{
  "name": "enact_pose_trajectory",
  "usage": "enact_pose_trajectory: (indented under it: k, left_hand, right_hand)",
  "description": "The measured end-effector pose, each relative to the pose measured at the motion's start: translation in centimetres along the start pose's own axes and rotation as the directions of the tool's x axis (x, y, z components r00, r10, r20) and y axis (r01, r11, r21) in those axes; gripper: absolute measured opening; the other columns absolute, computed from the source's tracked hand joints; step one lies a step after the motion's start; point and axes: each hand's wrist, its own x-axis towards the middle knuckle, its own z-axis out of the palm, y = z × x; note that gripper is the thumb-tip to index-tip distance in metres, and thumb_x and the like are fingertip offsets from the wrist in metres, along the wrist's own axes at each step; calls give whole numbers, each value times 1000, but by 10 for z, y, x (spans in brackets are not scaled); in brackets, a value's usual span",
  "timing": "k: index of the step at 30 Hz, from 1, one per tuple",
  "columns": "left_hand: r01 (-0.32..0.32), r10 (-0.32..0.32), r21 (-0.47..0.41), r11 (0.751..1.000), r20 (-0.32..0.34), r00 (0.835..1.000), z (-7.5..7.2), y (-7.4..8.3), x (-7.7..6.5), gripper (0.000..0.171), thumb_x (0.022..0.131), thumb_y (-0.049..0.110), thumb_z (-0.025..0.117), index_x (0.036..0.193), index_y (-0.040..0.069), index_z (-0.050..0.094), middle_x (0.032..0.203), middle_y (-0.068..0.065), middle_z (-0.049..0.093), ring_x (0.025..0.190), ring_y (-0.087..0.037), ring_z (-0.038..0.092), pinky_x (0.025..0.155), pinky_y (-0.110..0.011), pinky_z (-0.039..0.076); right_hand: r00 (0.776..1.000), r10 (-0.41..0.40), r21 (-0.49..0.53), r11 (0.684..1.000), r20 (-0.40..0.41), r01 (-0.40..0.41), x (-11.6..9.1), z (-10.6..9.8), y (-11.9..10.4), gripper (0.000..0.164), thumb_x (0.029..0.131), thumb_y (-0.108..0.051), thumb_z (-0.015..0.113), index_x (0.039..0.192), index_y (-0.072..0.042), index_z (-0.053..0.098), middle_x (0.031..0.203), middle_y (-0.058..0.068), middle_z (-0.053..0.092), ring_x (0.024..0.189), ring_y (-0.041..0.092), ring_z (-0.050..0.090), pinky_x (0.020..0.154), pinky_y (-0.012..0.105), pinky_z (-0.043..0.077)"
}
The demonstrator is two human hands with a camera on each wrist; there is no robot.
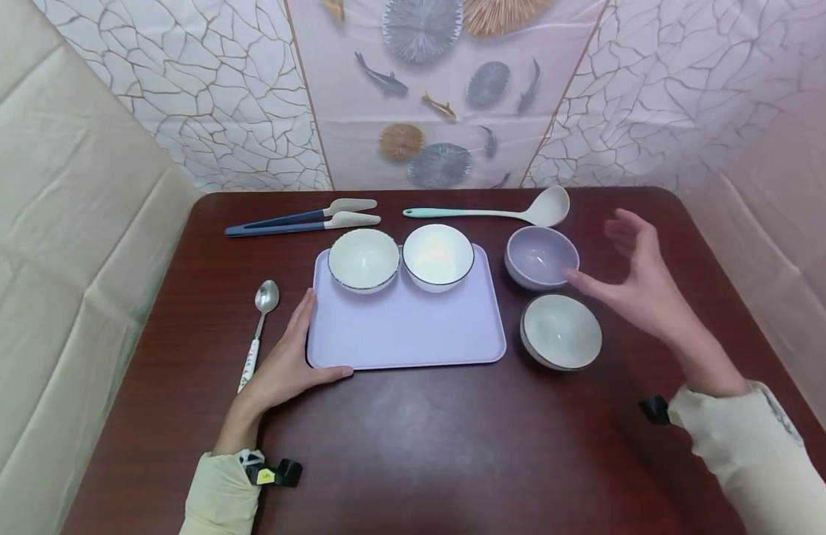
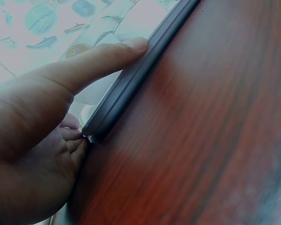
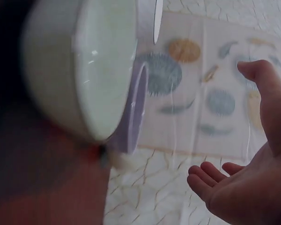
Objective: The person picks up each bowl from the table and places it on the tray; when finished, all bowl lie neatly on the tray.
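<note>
A lavender rectangular tray [image 1: 406,334] lies on the table, with a white bowl with a speckled rim [image 1: 364,260] and a white bowl with a dark rim [image 1: 438,258] along its far side. My left hand [image 1: 289,368] spans the tray's near left corner, fingers straight along the left side and thumb on the front edge. In the left wrist view that thumb [image 2: 107,58] touches the rim. Over the table's right side my right hand [image 1: 643,282] holds nothing, fingers spread. Its thumb overlaps the edge of a purple bowl [image 1: 540,256]. A greyish-white bowl [image 1: 561,332] stands just nearer to me.
Blue-handled tongs [image 1: 302,221] lie at the back left, and a ladle [image 1: 493,213] with a mint handle end lies along the back. A spoon [image 1: 261,327] with a patterned handle is left of my left hand. Cloth-covered walls [image 1: 65,260] border the table.
</note>
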Motion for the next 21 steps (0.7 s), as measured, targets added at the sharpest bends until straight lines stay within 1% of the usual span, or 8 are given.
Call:
enact_pose_trajectory:
  k: [3, 5, 7, 10, 13, 16, 21]
  left_hand:
    - [-3, 3, -1, 1000, -1, 1000, -1, 0, 0, 133, 66, 57, 85, 158, 19, -4, 163, -1, -2, 146, -21, 10, 109, -52, 25]
    - [-4, 4, 0, 1000, -3, 1000, -1, 1, 0, 133, 67, 57, 85, 158, 19, -3, 163, -1, -2, 146, -21, 10, 109, -52, 25]
    - [-4, 4, 2, 1000, -1, 1000, -1, 1, 0, 133, 67, 57, 85, 158, 19, -3, 163, -1, -2, 146, -22, 11, 109, -52, 26]
    - [-2, 2, 2, 1000, 2, 1000, 0, 1, 0, 133, 67, 57, 85, 158, 19, -4, 163, -1, -2, 146, -22, 11, 109, -52, 26]
    - [4, -4, -1, 1000, 2, 1000, 1, 0, 0, 133, 67, 58, 85, 158, 20, -4, 163, -2, -2, 146, -22, 11, 109, -53, 26]
    - [6, -6, -1, 1000, 2, 1000, 1, -1, 0, 133, 66, 58, 85, 158, 20, -4, 163, -2, -2, 146, -22, 11, 109, -52, 26]
    - [2, -2, 4, 1000, 1, 1000, 2, -1, 1, 134, 66, 59, 85, 158, 20, -4, 163, -1, -2, 146, -22, 10, 109, -52, 26]
  right_hand:
    - [1000, 16, 27, 1000, 26, -17, -17, -4, 12, 100, 80, -13, 82, 154, -13, 15, 146, 15, 33, 136, 35, 33, 112, 39, 24]
    - [998, 13, 37, 999, 55, -16, -29, -3, 18, 99, 80, -11, 82, 154, -14, 16, 145, 14, 34, 134, 36, 34, 110, 29, 26]
    - [997, -1, 40, 999, 82, -3, -40, 0, 22, 100, 78, -8, 83, 153, -13, 17, 144, 12, 36, 132, 37, 36, 105, 19, 28]
    - [993, -25, 42, 999, 116, 21, -53, 9, 28, 103, 74, -6, 86, 152, -11, 20, 143, 14, 37, 130, 38, 38, 96, 9, 28]
    - [988, -49, 54, 998, 146, 41, -61, 20, 33, 107, 69, -6, 90, 151, -8, 21, 144, 16, 36, 129, 37, 39, 95, 8, 29]
    - [986, -53, 25, 998, 161, 49, -67, 29, 38, 111, 66, -12, 93, 151, -8, 22, 145, 17, 34, 128, 34, 38, 93, 8, 28]
    - [985, -35, -40, 998, 168, 42, -73, 38, 42, 117, 62, -22, 95, 152, -11, 21, 144, 15, 35, 123, 33, 40, 90, 15, 30]
